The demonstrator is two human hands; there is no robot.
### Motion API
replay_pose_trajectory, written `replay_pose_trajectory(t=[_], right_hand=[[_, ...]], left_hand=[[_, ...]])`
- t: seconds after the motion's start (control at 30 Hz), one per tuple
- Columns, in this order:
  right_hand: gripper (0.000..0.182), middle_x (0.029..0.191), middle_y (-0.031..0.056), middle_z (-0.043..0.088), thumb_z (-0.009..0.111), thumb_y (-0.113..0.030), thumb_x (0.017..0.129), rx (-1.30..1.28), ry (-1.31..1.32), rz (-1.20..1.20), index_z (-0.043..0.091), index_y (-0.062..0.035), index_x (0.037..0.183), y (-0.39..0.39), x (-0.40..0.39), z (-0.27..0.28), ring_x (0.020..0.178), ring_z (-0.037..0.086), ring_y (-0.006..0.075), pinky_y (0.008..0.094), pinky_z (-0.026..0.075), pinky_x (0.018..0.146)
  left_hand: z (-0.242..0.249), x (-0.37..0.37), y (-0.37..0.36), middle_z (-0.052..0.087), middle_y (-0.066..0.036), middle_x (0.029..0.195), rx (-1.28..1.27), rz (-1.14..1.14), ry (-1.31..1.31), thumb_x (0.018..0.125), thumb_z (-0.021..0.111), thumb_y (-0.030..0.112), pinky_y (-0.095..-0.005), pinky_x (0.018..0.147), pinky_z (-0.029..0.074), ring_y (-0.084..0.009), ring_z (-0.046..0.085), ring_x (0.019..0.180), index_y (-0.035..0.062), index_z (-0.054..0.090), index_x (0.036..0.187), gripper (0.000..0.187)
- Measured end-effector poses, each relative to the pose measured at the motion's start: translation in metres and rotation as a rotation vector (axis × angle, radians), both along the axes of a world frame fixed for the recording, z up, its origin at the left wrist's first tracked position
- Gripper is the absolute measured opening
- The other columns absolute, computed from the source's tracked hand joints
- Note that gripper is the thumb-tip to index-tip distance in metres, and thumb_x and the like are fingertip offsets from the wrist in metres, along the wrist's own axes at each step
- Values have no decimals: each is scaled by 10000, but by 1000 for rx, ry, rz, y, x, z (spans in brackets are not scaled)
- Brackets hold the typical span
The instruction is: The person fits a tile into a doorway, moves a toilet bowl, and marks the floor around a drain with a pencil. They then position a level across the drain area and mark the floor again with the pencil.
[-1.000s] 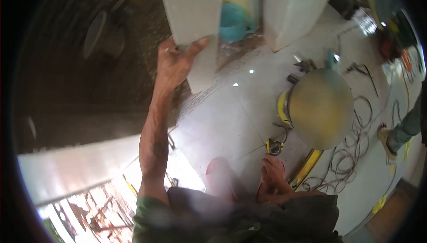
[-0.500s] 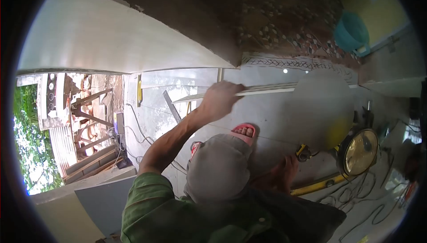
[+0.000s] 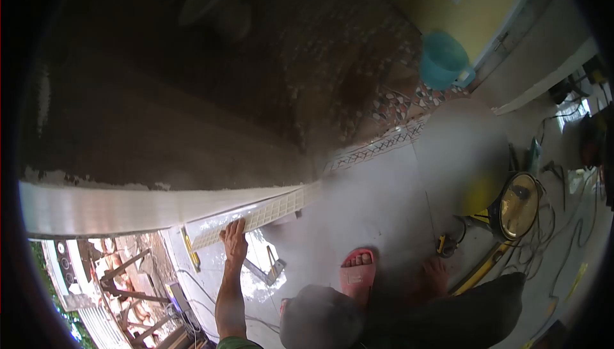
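My left hand [image 3: 235, 240] grips the edge of a long, narrow strip of tile [image 3: 275, 213] near its left end, with my fingers curled over it. The grid-patterned back of the strip faces me. It lies alongside the pale wall face [image 3: 128, 208], and its right end fades into a blurred patch. My right hand is not visible. Just below the strip, a metal square [image 3: 263, 273] lies on the tiled floor [image 3: 390, 221]. My knee [image 3: 320, 317] and my foot in a pink slipper [image 3: 358, 275] are at the bottom.
A yellow tool [image 3: 190, 250] lies by the left end of the strip. To the right are a tape measure [image 3: 448, 245], a yellow spirit level [image 3: 483, 271], a round tub [image 3: 519, 205] and loose cables. A teal pail [image 3: 444, 61] stands at the upper right. A grey smear blurs the right-centre.
My left hand has brought the tile strip leftward and closer to the wall face. The strip has turned from edge-on to show its gridded back. My view has also swung round.
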State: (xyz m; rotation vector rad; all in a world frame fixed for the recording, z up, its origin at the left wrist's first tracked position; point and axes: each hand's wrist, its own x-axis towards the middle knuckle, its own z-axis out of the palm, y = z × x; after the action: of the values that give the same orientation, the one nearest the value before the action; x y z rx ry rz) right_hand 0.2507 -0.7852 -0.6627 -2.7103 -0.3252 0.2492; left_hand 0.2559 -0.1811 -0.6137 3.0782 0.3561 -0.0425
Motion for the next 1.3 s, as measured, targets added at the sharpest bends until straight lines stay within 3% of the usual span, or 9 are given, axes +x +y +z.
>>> replay_pose_trajectory(t=[0.33,0.57,0.7,0.8,0.87,1.07,1.13,1.2,1.3], right_hand=[[286,1106,91,557,584,-183,737,-76,-21,136,629,-101,1008,-31,-24,-40,1123,507,306,447,381,949],[263,1131,81,561,586,-189,750,-49,12,100,631,-111,997,-35,-31,-42,1132,509,299,457,373,972],[269,1135,84,571,595,-182,750,-58,-34,48,635,-102,1003,-19,-17,-24,1150,508,290,457,369,991],[272,1132,84,575,601,-178,746,94,-206,-39,636,-95,1002,1,-13,-14,1161,506,285,453,366,1002],[335,1178,85,561,626,-176,725,51,15,-4,628,-84,1047,-6,-2,7,1183,489,282,446,351,1019],[325,1236,93,518,619,-148,744,86,123,-42,617,-74,1061,-11,-33,-20,1206,455,296,427,318,1022],[331,1212,98,526,631,-143,737,73,153,-79,615,-73,1059,-13,-16,-7,1179,465,306,426,320,1018],[461,1340,71,454,583,-245,812,-5,299,4,511,-152,1258,-22,-21,-22,1297,375,298,433,342,1065],[539,1408,77,408,571,-299,846,14,288,11,456,-180,1359,-26,-22,-24,1358,324,306,441,345,1091]], left_hand=[[-27,-34,59,535,-142,1298,139,82,111,835,485,-15,-538,1012,291,-343,458,1250,60,495,1277,448],[-18,-37,65,286,-195,1519,131,195,440,875,423,-25,-618,1032,308,-415,290,1384,46,240,1481,637],[-35,-39,61,294,-211,1510,84,220,350,920,370,11,-533,1046,350,-423,302,1371,8,253,1465,557],[-82,-81,114,279,-200,1521,-24,-19,87,921,366,19,-558,1024,359,-396,314,1375,34,247,1480,572],[-39,-26,21,253,-173,1539,214,380,320,911,421,44,-564,1014,364,-370,341,1367,70,269,1485,594],[-36,2,-159,355,-220,1464,-326,4,171,861,624,199,-553,971,390,-366,428,1294,54,424,1398,591],[-46,7,-248,431,-221,1399,-255,-179,51,831,661,208,-545,968,387,-383,441,1267,28,498,1311,538],[-42,14,-318,439,-197,1394,-643,-90,198,829,650,219,-529,1000,364,-408,408,1276,32,517,1283,508],[-28,26,-345,494,-186,1342,-292,-637,194,859,609,253,-447,940,433,-382,484,1203,29,504,1300,506]])
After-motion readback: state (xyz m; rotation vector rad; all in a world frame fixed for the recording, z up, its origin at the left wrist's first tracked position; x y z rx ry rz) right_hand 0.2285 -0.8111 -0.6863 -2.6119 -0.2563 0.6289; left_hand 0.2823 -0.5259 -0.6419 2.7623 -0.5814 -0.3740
